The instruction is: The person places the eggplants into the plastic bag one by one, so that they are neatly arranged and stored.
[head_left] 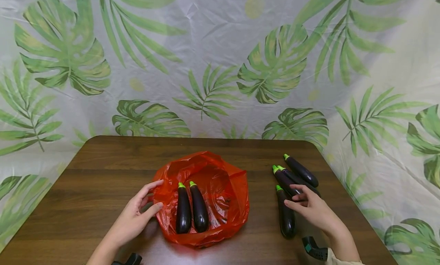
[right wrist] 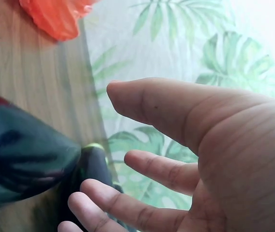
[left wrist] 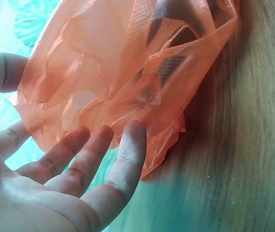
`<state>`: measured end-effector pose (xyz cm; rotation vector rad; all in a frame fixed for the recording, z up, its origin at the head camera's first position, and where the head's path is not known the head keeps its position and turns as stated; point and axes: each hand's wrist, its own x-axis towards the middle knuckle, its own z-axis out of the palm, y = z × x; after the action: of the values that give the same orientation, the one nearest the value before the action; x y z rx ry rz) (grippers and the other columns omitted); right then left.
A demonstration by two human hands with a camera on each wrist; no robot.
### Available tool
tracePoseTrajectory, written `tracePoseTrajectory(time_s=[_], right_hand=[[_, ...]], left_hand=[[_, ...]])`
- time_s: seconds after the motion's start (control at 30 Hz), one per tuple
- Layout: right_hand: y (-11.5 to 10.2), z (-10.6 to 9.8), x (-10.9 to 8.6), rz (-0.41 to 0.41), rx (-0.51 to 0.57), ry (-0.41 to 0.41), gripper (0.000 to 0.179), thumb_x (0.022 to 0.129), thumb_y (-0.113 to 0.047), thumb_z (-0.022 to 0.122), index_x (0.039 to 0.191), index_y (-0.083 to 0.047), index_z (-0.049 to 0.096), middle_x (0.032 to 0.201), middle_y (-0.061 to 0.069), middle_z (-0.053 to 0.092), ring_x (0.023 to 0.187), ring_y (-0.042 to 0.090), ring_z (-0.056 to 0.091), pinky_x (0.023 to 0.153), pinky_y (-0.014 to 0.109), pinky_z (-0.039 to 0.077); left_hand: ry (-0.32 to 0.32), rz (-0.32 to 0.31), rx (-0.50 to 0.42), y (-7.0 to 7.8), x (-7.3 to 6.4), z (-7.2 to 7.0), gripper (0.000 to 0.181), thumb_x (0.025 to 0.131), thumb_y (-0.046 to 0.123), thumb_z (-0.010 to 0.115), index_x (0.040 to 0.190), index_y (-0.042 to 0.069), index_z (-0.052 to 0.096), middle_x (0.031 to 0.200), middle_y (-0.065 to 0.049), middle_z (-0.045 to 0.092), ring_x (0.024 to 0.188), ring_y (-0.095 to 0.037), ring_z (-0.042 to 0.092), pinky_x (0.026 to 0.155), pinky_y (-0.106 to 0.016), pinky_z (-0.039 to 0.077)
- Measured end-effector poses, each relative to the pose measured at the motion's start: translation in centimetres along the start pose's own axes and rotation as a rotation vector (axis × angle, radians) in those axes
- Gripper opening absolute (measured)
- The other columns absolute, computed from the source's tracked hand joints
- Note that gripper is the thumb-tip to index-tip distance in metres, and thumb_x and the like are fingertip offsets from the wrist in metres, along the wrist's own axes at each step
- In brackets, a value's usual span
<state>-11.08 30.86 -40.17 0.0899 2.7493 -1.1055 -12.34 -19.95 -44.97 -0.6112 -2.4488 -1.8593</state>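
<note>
A red plastic bag lies spread with its mouth facing up, and two dark purple eggplants rest side by side inside it. At the bag's left rim is my left hand, its fingers spread and loosely bent. Up close in the left wrist view, those fingertips touch the thin red plastic. My right hand hovers over several loose eggplants on the right, thumb and fingers apart. Nearest to it is an eggplant, whose glossy rounded end looms in the right wrist view.
Under everything is a brown wooden table with rounded far corners. Behind it hangs a pale curtain printed with green leaves. One more eggplant lies farthest back in the right-hand group. Black wrist straps show by both wrists.
</note>
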Motion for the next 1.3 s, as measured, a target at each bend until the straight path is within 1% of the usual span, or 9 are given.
tracePoseTrajectory(time_s=[0.1, 0.27, 0.43, 0.53, 0.67, 0.87, 1.03, 1.3], right_hand=[[0.5, 0.1, 0.1, 0.013, 0.006, 0.001, 0.072, 0.104, -0.035, 0.071, 0.159, -0.001, 0.041, 0.137, 0.025, 0.063, 0.118, 0.029, 0.068, 0.092, 0.040, 0.057], [1.2, 0.3, 0.2, 0.028, 0.022, -0.001, 0.073, 0.104, -0.036, 0.072, 0.159, 0.000, 0.040, 0.139, 0.027, 0.061, 0.120, 0.031, 0.066, 0.093, 0.041, 0.057], [1.6, 0.5, 0.2, 0.030, 0.043, 0.004, 0.073, 0.103, -0.034, 0.073, 0.158, 0.002, 0.042, 0.137, 0.026, 0.063, 0.120, 0.031, 0.066, 0.088, 0.035, 0.057], [1.7, 0.6, 0.2, 0.039, 0.067, -0.005, 0.073, 0.103, -0.033, 0.073, 0.158, 0.002, 0.041, 0.137, 0.027, 0.062, 0.121, 0.030, 0.065, 0.084, 0.031, 0.056], [1.7, 0.7, 0.1, 0.047, 0.103, -0.015, 0.073, 0.103, -0.031, 0.073, 0.159, 0.002, 0.039, 0.138, 0.029, 0.062, 0.121, 0.031, 0.065, 0.082, 0.033, 0.058], [2.0, 0.8, 0.1, 0.061, 0.134, -0.038, 0.076, 0.102, -0.029, 0.075, 0.160, 0.003, 0.037, 0.133, 0.027, 0.064, 0.113, 0.027, 0.067, 0.083, 0.036, 0.059], [2.4, 1.0, 0.3, 0.074, 0.158, -0.054, 0.077, 0.103, -0.030, 0.074, 0.160, 0.003, 0.035, 0.132, 0.025, 0.064, 0.111, 0.024, 0.066, 0.083, 0.036, 0.060], [2.7, 1.3, 0.5, 0.081, 0.170, -0.077, 0.077, 0.103, -0.028, 0.074, 0.160, 0.003, 0.034, 0.125, 0.023, 0.063, 0.097, 0.021, 0.065, 0.076, 0.032, 0.059]], left_hand=[[0.003, 0.001, 0.007, 0.0, 0.0, 0.0, 0.054, 0.106, 0.010, 0.067, 0.157, 0.009, 0.049, 0.154, -0.023, 0.054, 0.121, 0.006, 0.062, 0.091, -0.021, 0.059], [0.005, -0.001, 0.013, 0.0, 0.0, 0.0, 0.054, 0.106, 0.010, 0.068, 0.156, 0.010, 0.050, 0.153, -0.023, 0.055, 0.121, 0.006, 0.062, 0.093, -0.020, 0.058], [0.007, 0.006, 0.019, 0.0, 0.0, 0.0, 0.054, 0.106, 0.010, 0.068, 0.156, 0.010, 0.050, 0.152, -0.022, 0.056, 0.121, 0.005, 0.062, 0.097, -0.017, 0.055], [0.003, 0.003, 0.009, 0.0, 0.0, 0.0, 0.054, 0.106, 0.009, 0.067, 0.156, 0.010, 0.050, 0.152, -0.023, 0.055, 0.121, 0.005, 0.062, 0.095, -0.018, 0.057], [-0.001, -0.004, 0.000, 0.0, 0.0, 0.0, 0.054, 0.106, 0.009, 0.067, 0.156, 0.009, 0.049, 0.152, -0.024, 0.054, 0.120, 0.005, 0.063, 0.092, -0.020, 0.059], [-0.001, -0.006, -0.001, 0.0, 0.0, 0.0, 0.054, 0.106, 0.009, 0.067, 0.156, 0.010, 0.049, 0.154, -0.024, 0.053, 0.120, 0.006, 0.062, 0.091, -0.021, 0.060], [0.000, -0.008, -0.003, -0.1, 0.0, 0.0, 0.054, 0.105, 0.009, 0.067, 0.156, 0.010, 0.049, 0.155, -0.024, 0.053, 0.121, 0.007, 0.061, 0.091, -0.021, 0.059], [-0.004, -0.010, -0.011, -0.2, 0.1, 0.0, 0.054, 0.106, 0.009, 0.067, 0.157, 0.010, 0.049, 0.155, -0.024, 0.052, 0.121, 0.006, 0.061, 0.089, -0.023, 0.061]])
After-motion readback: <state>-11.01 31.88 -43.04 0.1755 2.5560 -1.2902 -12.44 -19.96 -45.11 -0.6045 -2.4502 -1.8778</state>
